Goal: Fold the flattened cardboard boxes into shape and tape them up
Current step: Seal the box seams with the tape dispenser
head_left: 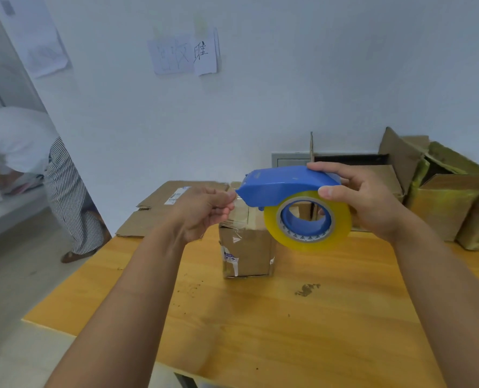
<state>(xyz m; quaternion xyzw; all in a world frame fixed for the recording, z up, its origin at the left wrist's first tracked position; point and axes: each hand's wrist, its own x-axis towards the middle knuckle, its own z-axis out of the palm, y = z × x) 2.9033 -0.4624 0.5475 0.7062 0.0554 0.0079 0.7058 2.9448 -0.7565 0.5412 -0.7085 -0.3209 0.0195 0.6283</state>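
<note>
Raised over wooden table point(260, 317): blue tape dispenser point(283, 183) w/ yellowish clear tape roll point(308, 219), held in right hand point(364, 203). Fingers over top of blue housing, thumb point(330, 191) pressed on roll's face, others tucked behind. Firm wrap, nothing loose.

Left hand point(202, 211) at dispenser's front lip, thumb and fingertips pinched together, apparently on free end of tape; film too clear to confirm, so can't tell for sure.

Below and just behind both hands: small cardboard box point(246, 247), already folded up, standing on table. Old labels and tape scraps on sides, top flaps look closed, partly hidden by hands. Flattened cardboard point(160, 208) lying behind at table's far edge; more boxes point(442, 203) stacked far right against wall. Second person in striped trousers point(67, 197) bent over at left, not involved.

Handling, by judgement: box prob. light and empty, walls stiff but corners worn, likely to slide or tip on smooth wood if tape pulled hard. Best steadied w/ flat palm on top flaps near seam. Tape thin, sticky, quick to fold on itself; best kept taut, pinched at very end. Dispenser rigid plastic, light; cutter edge at front likely sharp, fingers best kept clear.
</note>
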